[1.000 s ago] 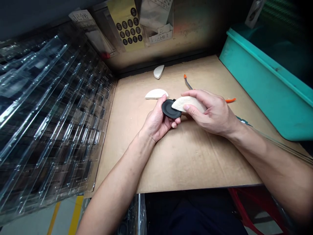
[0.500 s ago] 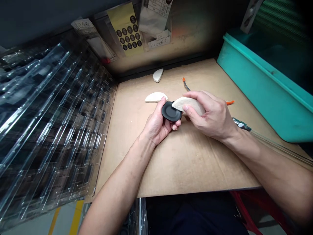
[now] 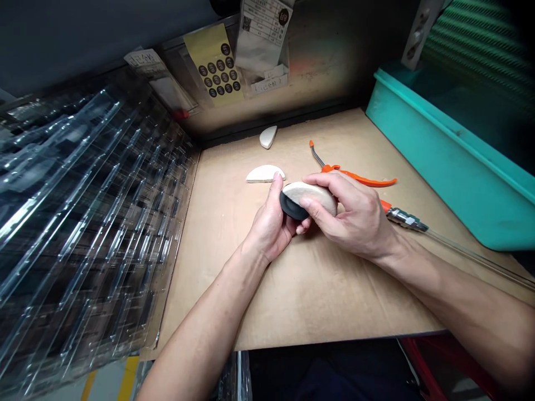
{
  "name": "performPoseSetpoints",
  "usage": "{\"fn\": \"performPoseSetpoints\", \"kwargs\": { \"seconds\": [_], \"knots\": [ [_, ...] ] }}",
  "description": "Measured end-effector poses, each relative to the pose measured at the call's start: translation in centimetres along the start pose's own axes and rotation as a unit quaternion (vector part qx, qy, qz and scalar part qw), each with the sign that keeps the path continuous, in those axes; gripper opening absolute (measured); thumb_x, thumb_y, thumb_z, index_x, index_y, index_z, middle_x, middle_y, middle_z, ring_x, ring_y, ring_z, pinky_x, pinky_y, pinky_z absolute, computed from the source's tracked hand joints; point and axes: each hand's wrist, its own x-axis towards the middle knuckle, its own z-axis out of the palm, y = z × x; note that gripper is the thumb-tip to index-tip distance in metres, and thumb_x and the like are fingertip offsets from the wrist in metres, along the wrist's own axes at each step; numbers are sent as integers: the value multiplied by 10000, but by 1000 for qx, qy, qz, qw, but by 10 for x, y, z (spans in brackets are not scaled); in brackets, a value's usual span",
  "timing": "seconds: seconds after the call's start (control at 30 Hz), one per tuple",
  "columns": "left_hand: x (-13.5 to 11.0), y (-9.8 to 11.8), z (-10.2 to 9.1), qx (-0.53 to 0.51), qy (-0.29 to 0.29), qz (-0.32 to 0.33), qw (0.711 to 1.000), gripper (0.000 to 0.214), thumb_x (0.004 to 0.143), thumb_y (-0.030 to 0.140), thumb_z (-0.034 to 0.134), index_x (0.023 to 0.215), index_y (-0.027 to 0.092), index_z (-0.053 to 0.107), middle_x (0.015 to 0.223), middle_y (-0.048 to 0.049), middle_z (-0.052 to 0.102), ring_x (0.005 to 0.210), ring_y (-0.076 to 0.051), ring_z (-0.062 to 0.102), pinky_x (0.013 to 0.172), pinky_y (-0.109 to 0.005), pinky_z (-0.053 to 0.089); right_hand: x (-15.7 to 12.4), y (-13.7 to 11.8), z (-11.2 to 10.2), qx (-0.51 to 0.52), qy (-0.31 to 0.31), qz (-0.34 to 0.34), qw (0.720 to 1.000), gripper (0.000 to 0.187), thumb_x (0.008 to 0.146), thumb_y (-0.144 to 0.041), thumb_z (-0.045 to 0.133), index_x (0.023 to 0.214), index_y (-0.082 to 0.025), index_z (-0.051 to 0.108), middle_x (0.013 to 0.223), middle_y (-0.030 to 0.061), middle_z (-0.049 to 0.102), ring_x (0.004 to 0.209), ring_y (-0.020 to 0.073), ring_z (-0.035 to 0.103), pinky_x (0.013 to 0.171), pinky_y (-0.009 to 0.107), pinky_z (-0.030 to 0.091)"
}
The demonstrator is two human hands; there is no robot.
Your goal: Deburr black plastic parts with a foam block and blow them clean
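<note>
My left hand (image 3: 271,223) is closed round a black oval dished part (image 3: 292,209), thumb along its left rim and fingers curled beneath. In my right hand (image 3: 355,214) is a pale half-round felt-like pad (image 3: 311,195), pinched between thumb and fingers. The pad lies over the upper right of the black part and hides much of it. Just beyond my left thumb a white half-round pad (image 3: 264,174) lies on the cardboard. A smaller white wedge-shaped pad (image 3: 268,137) rests farther back.
An orange air blow gun (image 3: 355,177) with a metal hose fitting (image 3: 405,219) lies behind my right hand. Stacked clear plastic trays (image 3: 104,223) rise at the left. A teal bin (image 3: 443,156) stands on the right. Yellow label sheet (image 3: 217,67) hangs on the back panel.
My right hand has brought the pad down and left, so it covers more of the black part. The view has tilted slightly, and more of the orange blow gun shows.
</note>
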Motion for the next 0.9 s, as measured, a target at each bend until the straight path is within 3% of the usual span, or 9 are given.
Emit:
{"fn": "performPoseSetpoints", "kwargs": {
  "seconds": [0.17,0.4,0.6,0.77,0.9],
  "knots": [
    [-1,2,3,-35,27,17,999,567,1023,633,447,737,161,578,584,-1,559,438,-103,544,376,-210,406,3,-2,-4,86,-58,-47,994,257,933,-175,647,1189,-192,661,1043,49,728,874,195,689,782,322,559],
    [1,0,-1,-12,0,6,1000,612,997,691,442,783,150,634,552,-5,558,416,-110,539,356,-204,394,8,3,-16,92,-115,-57,987,243,884,-117,642,1116,-177,684,959,18,721,828,167,670,753,296,511],
    [1,3,-3,-2,-3,-15,1000,603,1012,679,401,855,149,643,634,-39,626,438,-130,587,356,-202,389,10,11,-26,33,-142,-31,989,230,861,-182,616,1071,-179,712,960,25,728,807,207,666,729,346,501],
    [1,6,-2,-2,3,-10,1000,597,1045,639,325,932,147,643,640,-32,609,427,-126,563,351,-206,361,9,14,-29,-51,-124,25,991,252,872,-230,587,1074,-177,728,1003,42,737,863,250,697,762,375,515],
    [1,6,-2,-5,-1,-2,1000,552,1055,608,322,920,163,618,623,-15,578,426,-123,552,356,-200,348,7,13,-24,-60,-100,22,993,267,879,-226,578,1079,-138,730,1033,70,733,893,268,704,795,384,525]
  ]
}}
